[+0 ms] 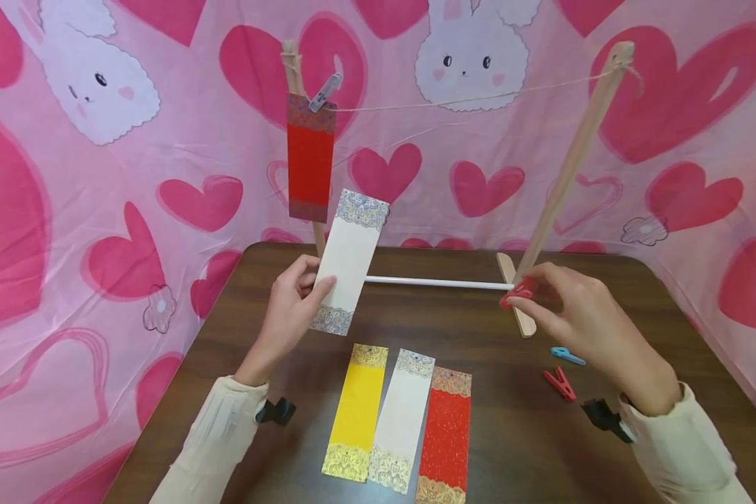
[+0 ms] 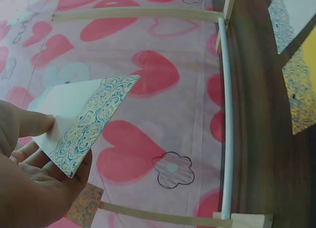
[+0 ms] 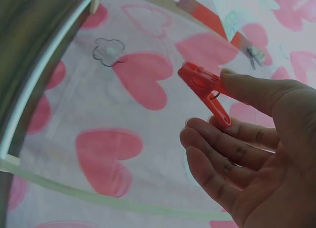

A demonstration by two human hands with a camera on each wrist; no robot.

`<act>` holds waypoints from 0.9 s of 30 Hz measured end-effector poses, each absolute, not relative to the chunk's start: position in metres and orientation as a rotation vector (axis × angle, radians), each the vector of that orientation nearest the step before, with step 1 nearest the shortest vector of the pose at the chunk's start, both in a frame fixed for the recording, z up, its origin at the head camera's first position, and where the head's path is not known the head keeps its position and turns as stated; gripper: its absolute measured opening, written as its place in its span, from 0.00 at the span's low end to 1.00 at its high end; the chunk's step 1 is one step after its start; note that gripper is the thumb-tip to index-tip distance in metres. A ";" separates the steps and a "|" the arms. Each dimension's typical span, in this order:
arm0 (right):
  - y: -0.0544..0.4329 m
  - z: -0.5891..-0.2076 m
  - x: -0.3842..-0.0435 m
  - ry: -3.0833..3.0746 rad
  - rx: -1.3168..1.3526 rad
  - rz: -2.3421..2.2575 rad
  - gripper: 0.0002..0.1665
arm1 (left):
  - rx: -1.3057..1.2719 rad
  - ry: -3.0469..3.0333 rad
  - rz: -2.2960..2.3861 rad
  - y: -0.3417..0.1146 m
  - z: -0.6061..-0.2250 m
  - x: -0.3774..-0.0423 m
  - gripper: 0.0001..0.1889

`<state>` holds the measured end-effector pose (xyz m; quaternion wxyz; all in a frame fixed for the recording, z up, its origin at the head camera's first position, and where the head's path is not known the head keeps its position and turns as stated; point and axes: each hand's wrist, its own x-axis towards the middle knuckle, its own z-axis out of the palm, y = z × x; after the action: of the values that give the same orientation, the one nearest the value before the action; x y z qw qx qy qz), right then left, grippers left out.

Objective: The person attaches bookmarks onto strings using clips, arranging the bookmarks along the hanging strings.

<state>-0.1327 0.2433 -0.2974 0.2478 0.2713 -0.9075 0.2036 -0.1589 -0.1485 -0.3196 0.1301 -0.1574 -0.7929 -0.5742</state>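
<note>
While the left grip (image 1: pixel 295 299) pinches the white card (image 1: pixel 353 255) low down, thumb on its face and fingers behind, the right grip (image 1: pixel 579 311) pinches a red peg (image 3: pixel 205 87) between thumb and forefinger. The white card leans above the counter (image 1: pixel 510 434), its top tipped to the right. It looks flat and thin, so it should be light and fairly stiff; its corners would probably crease if knocked. A light hold near the lower band seems enough and leaves the upper band bare. The peg looks like hard plastic, best squeezed at its spread legs; a loose pinch might let it twist.

Edges to mind: the white card's top left corner appears near the lower end of the hung card (image 1: pixel 311 164), though I cannot judge the depth between them. The rod (image 1: pixel 441 283) passes behind the white card. Open room lies to its right, under the string (image 1: pixel 453 104), as far as the right post (image 1: pixel 573 164). Nearer the person, a yellow card (image 1: pixel 355 402) and two others lie flat, and a blue peg (image 1: pixel 568 355) lies below the right grip.
</note>
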 end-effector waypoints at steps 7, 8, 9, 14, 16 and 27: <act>0.234 -0.281 -0.143 -2.430 0.760 0.545 0.22 | -0.525 -2.207 -1.774 -0.148 -0.339 -0.189 0.12; 0.232 -0.279 -0.145 -2.420 0.771 0.549 0.22 | -0.529 -2.201 -1.784 -0.148 -0.339 -0.191 0.13; 0.230 -0.277 -0.147 -2.407 0.784 0.553 0.22 | -0.532 -2.193 -1.799 -0.147 -0.338 -0.193 0.13; 0.223 -0.269 -0.152 -2.384 0.834 0.574 0.22 | -0.546 -2.165 -1.822 -0.144 -0.338 -0.200 0.13; 0.221 -0.267 -0.154 -2.380 0.840 0.574 0.22 | -0.553 -2.154 -1.828 -0.143 -0.338 -0.203 0.13; 0.215 -0.264 -0.156 -2.391 0.834 0.586 0.24 | -0.563 -2.140 -1.837 -0.142 -0.342 -0.212 0.13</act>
<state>-0.1562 0.2151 -0.2642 0.2681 0.3092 -0.8862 0.2172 -0.2121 -0.1423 -0.3424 0.1326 -0.1939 -0.7376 -0.6331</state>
